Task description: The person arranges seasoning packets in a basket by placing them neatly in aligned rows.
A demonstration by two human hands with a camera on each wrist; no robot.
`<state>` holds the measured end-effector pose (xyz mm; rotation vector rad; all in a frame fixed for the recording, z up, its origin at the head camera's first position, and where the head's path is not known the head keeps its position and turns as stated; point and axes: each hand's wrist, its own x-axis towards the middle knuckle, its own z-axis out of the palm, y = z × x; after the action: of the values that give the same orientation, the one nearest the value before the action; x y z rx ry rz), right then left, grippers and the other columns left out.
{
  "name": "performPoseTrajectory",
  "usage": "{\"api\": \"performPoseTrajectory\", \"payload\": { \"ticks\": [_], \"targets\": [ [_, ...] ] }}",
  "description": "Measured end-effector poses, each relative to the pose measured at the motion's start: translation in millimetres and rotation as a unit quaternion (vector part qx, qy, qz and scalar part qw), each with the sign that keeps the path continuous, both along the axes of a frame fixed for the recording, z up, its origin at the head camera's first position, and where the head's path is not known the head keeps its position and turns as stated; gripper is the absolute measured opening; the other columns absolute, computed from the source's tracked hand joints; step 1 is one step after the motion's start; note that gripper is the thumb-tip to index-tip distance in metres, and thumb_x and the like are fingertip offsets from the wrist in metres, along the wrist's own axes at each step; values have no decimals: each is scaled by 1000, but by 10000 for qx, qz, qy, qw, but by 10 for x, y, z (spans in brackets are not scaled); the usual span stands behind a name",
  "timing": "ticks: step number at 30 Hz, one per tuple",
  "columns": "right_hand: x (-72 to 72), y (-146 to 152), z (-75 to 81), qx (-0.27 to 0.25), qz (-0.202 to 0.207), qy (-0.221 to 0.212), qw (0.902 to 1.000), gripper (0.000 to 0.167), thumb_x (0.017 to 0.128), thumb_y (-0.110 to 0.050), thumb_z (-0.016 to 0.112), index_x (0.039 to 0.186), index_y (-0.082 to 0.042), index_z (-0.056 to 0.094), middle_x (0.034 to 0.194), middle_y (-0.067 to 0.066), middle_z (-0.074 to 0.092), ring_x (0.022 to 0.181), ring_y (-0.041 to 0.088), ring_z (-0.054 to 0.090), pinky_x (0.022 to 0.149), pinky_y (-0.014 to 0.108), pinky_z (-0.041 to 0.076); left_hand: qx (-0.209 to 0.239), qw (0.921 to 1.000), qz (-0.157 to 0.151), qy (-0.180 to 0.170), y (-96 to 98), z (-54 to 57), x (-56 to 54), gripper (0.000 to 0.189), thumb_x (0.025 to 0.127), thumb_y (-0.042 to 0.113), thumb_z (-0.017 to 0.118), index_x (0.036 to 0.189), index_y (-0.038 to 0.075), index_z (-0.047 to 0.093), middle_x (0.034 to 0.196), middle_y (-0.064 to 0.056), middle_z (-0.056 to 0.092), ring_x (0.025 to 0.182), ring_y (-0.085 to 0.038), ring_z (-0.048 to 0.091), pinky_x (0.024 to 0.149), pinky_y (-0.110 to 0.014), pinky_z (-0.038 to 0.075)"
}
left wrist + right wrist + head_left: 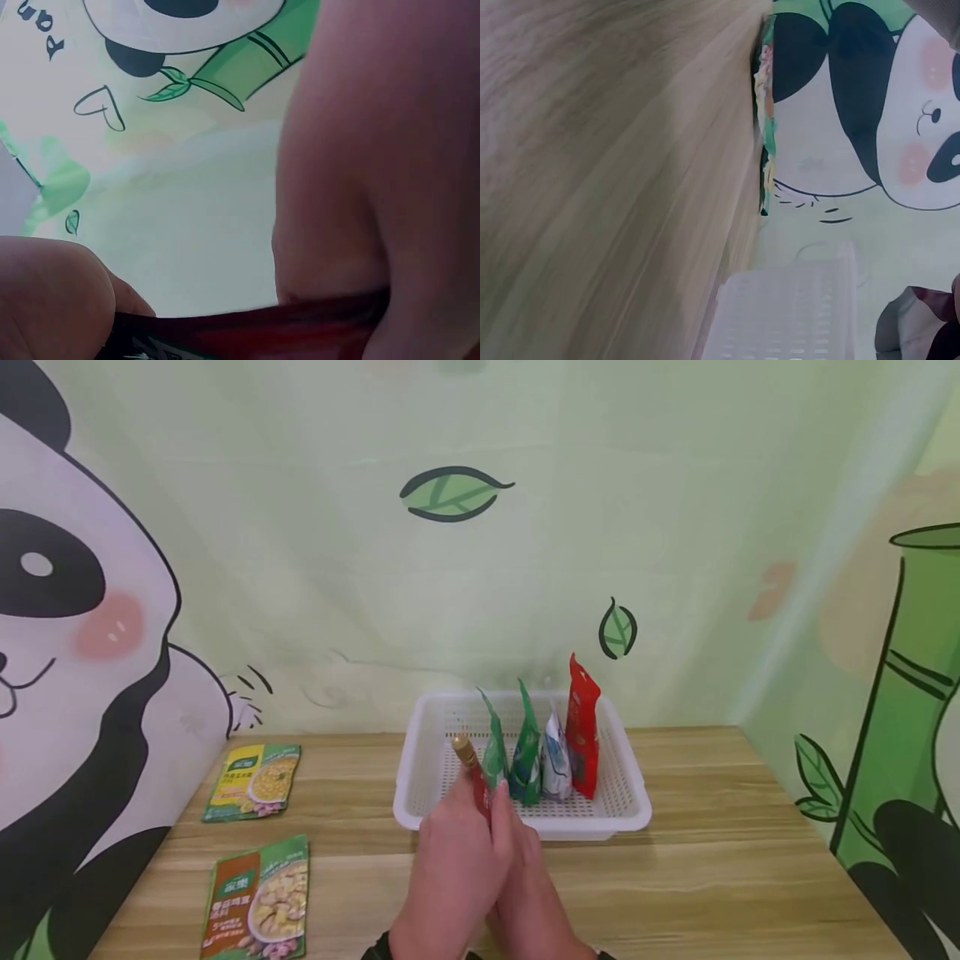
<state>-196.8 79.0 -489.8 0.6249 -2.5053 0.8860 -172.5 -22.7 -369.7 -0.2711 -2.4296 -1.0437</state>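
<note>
In the head view my left hand and right hand are close together at the basket's front edge. Between them they grip a red packet with a gold top end, seen nearly edge-on. The left wrist view shows fingers at both ends of the red packet. At the lower right of the right wrist view, a corner of the packet shows beside a fingertip. Behind the hands is a white plastic basket. Much of the packet and most fingertips are hidden.
Standing in the basket are two green packets, a white-and-blue packet and a red packet. On the wooden table, a yellow-green packet and a brown-green packet lie flat at left. A printed curtain hangs behind.
</note>
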Motion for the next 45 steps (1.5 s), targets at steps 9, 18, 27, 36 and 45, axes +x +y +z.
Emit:
{"api": "performPoseTrajectory", "payload": {
  "ticks": [9,18,27,36,45],
  "targets": [
    [203,111,247,-34,155,-353,9993,83,96,-8,79,165,-6,33,161,9,48,137,25,52,112,47,49,-927,9952,83,307,-118,-18,-56,18,105,3,60,112,-13,62,84,-19,72,76,-35,78,58,-38,62],
    [34,395,354,28,1100,-1347,9848,91,88,-25,89,165,-25,40,161,-9,50,141,17,49,117,46,45,-1627,9845,16,652,-206,-10,-155,14,100,1,66,107,-10,61,76,-17,70,63,-30,75,48,-33,57],
    [-299,957,312,1407,520,84,9887,36,84,-27,93,113,-11,81,111,0,78,100,19,69,89,40,59,-1692,9852,58,259,-383,93,-325,10,101,5,67,104,-4,64,75,-15,69,56,-27,70,46,-36,56],
    [-604,1301,356,1946,608,-863,9752,19,88,-30,89,99,-15,84,83,-12,75,70,4,60,65,27,52,-948,9919,-317,-780,-571,304,-677,17,107,10,59,113,-5,65,73,-9,62,60,-16,61,50,-30,52],
    [-757,1397,201,2105,690,-362,9745,22,84,-26,91,71,-21,73,63,-18,57,57,0,42,52,21,33,-1491,9847,-148,-886,-594,273,-1197,19,108,15,58,100,1,67,73,-6,59,63,-20,55,56,-32,47]
  ]
}}
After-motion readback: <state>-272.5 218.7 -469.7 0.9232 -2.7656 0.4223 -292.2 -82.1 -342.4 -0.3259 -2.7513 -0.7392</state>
